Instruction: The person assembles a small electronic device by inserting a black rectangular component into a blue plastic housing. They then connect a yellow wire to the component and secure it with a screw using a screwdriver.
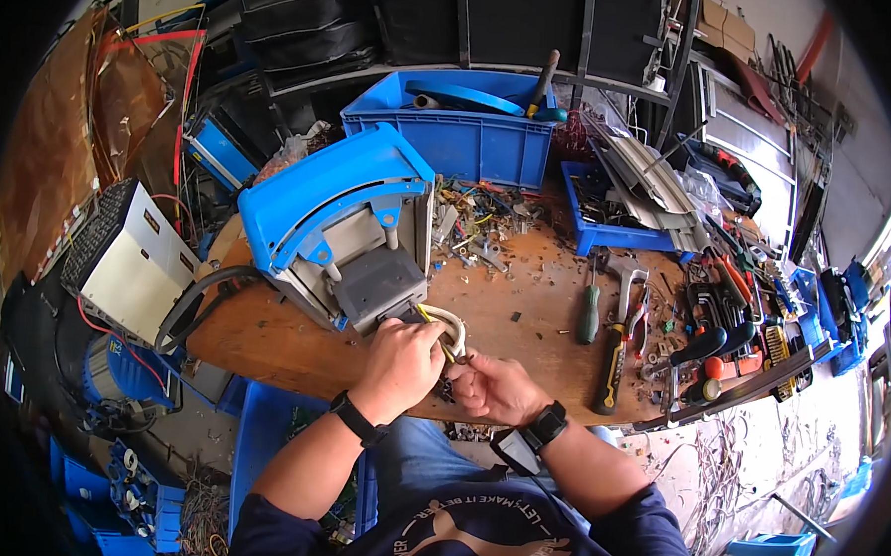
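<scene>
At the front of the wooden bench stands a blue-topped machine housing (336,174) with a grey box-shaped part (381,280) on its near side. A thick white cable (455,325) leaves that part and bends toward me in a loop. Thin yellow wire (425,313) runs alongside it. My left hand (402,364) is closed around the wire, just below the grey part; its fingertips are partly hidden. My right hand (498,385) pinches the lower end of the white cable, close beside my left fingers.
A large blue crate (447,129) stands behind the housing, with scrap bits (487,230) before it. To the right lie a green-handled screwdriver (589,309), a hammer (617,345) and many hand tools. A white metal-cased unit (138,265) stands left of the bench (254,344).
</scene>
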Demonstrator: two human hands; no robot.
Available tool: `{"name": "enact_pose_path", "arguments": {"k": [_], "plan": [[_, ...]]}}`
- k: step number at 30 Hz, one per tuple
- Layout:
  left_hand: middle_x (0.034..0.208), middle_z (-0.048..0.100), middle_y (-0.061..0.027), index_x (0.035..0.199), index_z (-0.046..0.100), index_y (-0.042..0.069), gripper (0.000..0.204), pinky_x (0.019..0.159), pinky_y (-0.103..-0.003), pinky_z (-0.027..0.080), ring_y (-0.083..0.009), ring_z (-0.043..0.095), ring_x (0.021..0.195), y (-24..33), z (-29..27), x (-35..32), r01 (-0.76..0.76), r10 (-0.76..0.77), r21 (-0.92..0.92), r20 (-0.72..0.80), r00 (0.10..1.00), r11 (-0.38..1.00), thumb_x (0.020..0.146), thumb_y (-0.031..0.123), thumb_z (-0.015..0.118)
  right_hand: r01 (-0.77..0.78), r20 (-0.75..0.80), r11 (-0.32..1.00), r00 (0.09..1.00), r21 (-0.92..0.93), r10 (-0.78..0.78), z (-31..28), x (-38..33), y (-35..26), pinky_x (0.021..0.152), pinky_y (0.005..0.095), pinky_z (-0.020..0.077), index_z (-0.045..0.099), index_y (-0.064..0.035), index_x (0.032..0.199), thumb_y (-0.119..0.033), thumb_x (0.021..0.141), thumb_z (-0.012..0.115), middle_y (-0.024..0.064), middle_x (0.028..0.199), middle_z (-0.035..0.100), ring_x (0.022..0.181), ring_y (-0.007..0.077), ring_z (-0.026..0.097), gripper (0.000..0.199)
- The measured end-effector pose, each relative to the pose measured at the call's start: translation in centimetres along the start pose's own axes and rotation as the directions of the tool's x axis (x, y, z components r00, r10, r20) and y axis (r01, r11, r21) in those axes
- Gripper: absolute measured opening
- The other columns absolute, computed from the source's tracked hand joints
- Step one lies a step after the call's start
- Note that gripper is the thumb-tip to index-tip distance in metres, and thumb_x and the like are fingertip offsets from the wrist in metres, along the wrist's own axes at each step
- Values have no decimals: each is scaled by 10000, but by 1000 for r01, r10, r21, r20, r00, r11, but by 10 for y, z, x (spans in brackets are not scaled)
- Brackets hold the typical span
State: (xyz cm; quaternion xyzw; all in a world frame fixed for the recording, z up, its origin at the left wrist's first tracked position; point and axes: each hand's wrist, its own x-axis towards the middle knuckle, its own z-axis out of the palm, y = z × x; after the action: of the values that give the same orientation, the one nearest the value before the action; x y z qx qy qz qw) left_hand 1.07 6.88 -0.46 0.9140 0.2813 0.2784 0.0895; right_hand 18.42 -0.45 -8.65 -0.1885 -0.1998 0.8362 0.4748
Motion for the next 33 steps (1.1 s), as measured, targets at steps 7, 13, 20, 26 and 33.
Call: {"name": "enact_pose_path", "arguments": {"k": [7,13,20,26,33], "plan": [[777,673,-153,928,621,28,144,755,-431,455,-320,634,748,-3,0,-3,4,-4,7,-36,999,1000,794,71,590,33,230,984,970,174,-73,22,10,14,484,245,290,569,-86,958,-526,979,404,-13,682,422,566,116,368,470],[867,675,-187,990,637,-5,221,773,-431,460,-343,624,791,-2,-1,-4,-12,12,13,-23,1000,1000,790,27,551,62,179,964,977,259,-111,28,12,17,485,229,314,440,-125,770,-534,972,435,-24,649,377,555,109,360,457],[820,673,-173,965,624,-5,209,770,-421,449,-335,629,773,0,-5,-3,-2,2,-4,34,999,1000,773,2,544,69,98,991,992,113,-80,36,15,18,464,227,250,433,-130,746,-428,993,475,-45,613,321,532,78,299,389],[819,674,-169,988,620,-6,213,775,-415,448,-333,636,788,-1,-4,-3,-9,6,37,68,998,999,789,1,545,118,101,-8,809,-993,-579,48,3,-8,506,323,440,594,-77,690,-208,859,653,37,658,573,551,163,563,222],[882,678,-174,987,632,-5,192,801,-419,453,-327,639,838,-1,-3,-3,11,-14,50,62,998,999,808,30,571,-179,330,-810,848,-558,-415,74,-4,-20,627,379,534,641,-64,749,-189,759,626,114,851,624,813,255,655,127]]}}
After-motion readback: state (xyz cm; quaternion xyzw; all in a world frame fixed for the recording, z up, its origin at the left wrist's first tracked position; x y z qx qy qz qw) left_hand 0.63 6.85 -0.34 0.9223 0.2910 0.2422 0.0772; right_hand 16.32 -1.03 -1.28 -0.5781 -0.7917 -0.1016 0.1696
